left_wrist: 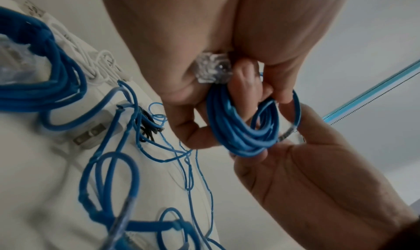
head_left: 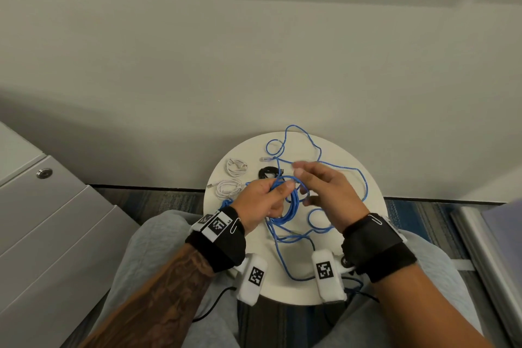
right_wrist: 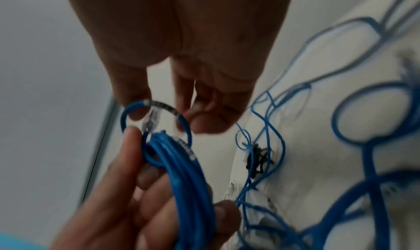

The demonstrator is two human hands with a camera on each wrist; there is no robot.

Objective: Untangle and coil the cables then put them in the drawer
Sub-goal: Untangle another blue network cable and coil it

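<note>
Blue coil (head_left: pixel 289 206): several turns of blue network cable, held above the near-centre of the round table (head_left: pixel 364 237), btwn both hands.
Left hand (head_left: pixel 261 200): fingers curled round the bundle, thumb on top; a clear plug (left_wrist: pixel 212 69) is tucked against the palm.
Right hand (head_left: pixel 329 192): thumb & fingertips pinch the last small loop (right_wrist: pixel 156 117) near its clear end plug; other fingers spread loosely.
Handling: light, springy, smooth jacket; turns likely to spring apart if the grip slackens. Best held across all turns at one spot, w/ the tail wrapped round them; plug clips look fragile, so pull on the cable, not the plug.
Loose blue cable (head_left: pixel 336 167): thinner, sprawled in loops over the far & right side of the table, not yet coiled.
White cables (head_left: pixel 230 179): two coiled, far left on the table.
Black cable (head_left: pixel 267 172): small bundle, just beyond the left hand.
Drawer unit (head_left: pixel 53 223): grey, lock on front, left of the table; looks closed.
</note>
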